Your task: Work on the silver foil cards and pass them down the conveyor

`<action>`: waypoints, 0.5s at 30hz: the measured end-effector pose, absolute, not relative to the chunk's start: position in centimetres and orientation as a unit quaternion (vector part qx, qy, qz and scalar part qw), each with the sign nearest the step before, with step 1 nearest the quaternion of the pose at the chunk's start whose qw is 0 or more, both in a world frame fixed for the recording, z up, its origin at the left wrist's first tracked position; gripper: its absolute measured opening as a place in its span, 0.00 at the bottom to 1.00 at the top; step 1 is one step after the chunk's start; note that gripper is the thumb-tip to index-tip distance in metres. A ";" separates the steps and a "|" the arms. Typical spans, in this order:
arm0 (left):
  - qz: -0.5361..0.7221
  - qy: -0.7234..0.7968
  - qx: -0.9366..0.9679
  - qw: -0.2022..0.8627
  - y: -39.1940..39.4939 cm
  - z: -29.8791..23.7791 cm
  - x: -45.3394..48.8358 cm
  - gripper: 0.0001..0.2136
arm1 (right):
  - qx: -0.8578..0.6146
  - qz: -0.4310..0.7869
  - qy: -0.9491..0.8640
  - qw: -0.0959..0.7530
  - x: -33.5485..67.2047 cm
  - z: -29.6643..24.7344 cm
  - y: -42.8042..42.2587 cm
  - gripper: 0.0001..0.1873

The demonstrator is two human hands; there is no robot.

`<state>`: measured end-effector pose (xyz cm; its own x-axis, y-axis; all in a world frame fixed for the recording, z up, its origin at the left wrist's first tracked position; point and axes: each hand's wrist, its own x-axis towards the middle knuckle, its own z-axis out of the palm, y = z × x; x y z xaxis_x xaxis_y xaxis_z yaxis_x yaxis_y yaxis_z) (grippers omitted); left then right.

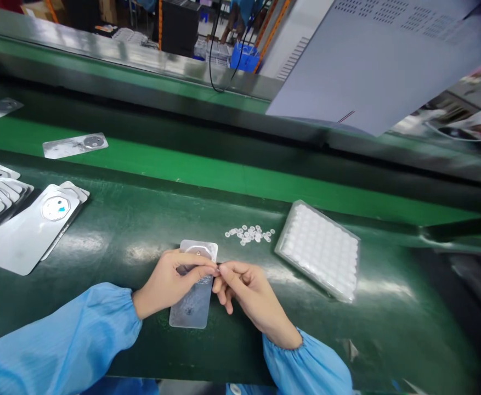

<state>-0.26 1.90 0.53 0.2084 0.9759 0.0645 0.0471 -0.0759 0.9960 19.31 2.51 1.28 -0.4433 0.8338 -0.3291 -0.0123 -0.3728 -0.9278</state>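
Note:
A silver rectangular back cover (192,304) with a round camera opening lies flat on the dark green bench in front of me. My left hand (170,282) rests across its middle, fingers curled and pressing it down. My right hand (246,293) meets the left at the cover's right edge, thumb and forefinger pinched on something too small to make out. Both arms wear light blue sleeves.
A small heap of tiny white round pieces (250,234) lies just beyond the cover. A clear tray (320,249) of white pieces sits to the right. A stack of silver covers (26,225) lies at left; another cover (74,145) rides the green conveyor belt (240,175).

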 end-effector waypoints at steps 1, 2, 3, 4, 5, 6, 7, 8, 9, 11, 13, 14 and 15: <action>0.449 0.442 0.586 0.509 1.9 0.5 -0.3 0.06 | -0.427 0.727 -0.452 0.292 19.3 1.3 2.5 0.25; 0.449 0.444 0.592 0.501 1.8 0.4 -0.3 0.06 | -0.421 0.743 -0.434 0.288 19.2 1.3 2.6 0.25; 0.451 0.443 0.596 0.495 1.8 0.3 -0.3 0.06 | -0.415 0.755 -0.422 0.283 19.2 1.4 2.6 0.25; 0.454 0.442 0.596 0.493 1.7 0.1 -0.3 0.05 | -0.411 0.762 -0.415 0.280 19.1 1.5 2.7 0.24; 0.457 0.439 0.595 0.495 1.7 0.0 -0.3 0.05 | -0.409 0.764 -0.415 0.278 19.1 1.6 2.7 0.24; 0.460 0.436 0.592 0.498 1.7 -0.1 -0.3 0.05 | -0.410 0.760 -0.422 0.278 19.1 1.8 2.8 0.24; 0.465 0.431 0.589 0.501 1.7 -0.3 -0.2 0.05 | -0.415 0.750 -0.433 0.279 19.1 2.0 2.8 0.24; 0.469 0.426 0.586 0.505 1.7 -0.3 -0.2 0.06 | -0.422 0.737 -0.447 0.281 19.2 2.2 2.9 0.24; 0.473 0.421 0.584 0.507 1.7 -0.4 -0.2 0.07 | -0.431 0.723 -0.461 0.282 19.2 2.3 2.9 0.25; 0.475 0.417 0.586 0.507 1.7 -0.4 -0.1 0.09 | -0.447 0.698 -0.484 0.281 19.2 2.6 2.9 0.25; 0.471 0.416 0.592 0.504 1.7 -0.4 -0.1 0.09 | -0.456 0.686 -0.492 0.282 19.2 2.6 2.9 0.25; 0.468 0.418 0.594 0.503 1.7 -0.3 -0.1 0.08 | -0.457 0.685 -0.492 0.282 19.2 2.6 2.9 0.25; 0.467 0.420 0.595 0.501 1.7 -0.3 -0.1 0.08 | -0.457 0.686 -0.491 0.282 19.2 2.5 2.9 0.25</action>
<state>-0.12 1.66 -0.32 0.2103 0.9683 0.1351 0.0321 -0.1450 0.9889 19.22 2.87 2.52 -0.4236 0.8352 -0.3507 0.0622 -0.3594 -0.9311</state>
